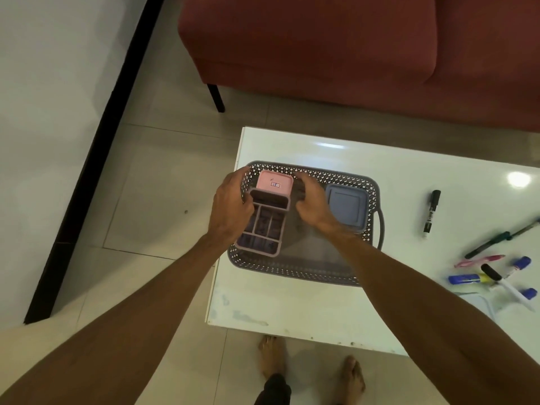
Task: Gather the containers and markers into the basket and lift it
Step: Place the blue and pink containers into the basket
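In the head view the left hand grips the divided organizer at the left end of the basket, the right hand beside it has a grip too blurred to tell, and the organizer, seemingly propped on the pink container, may tip once let go, while the markers lie right of the basket.

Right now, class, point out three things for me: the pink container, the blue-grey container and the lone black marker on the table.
pink container (274, 185): head view, middle of its lid.
blue-grey container (346, 205): head view, centre of its lid.
black marker (431, 214): head view, midway along its barrel.
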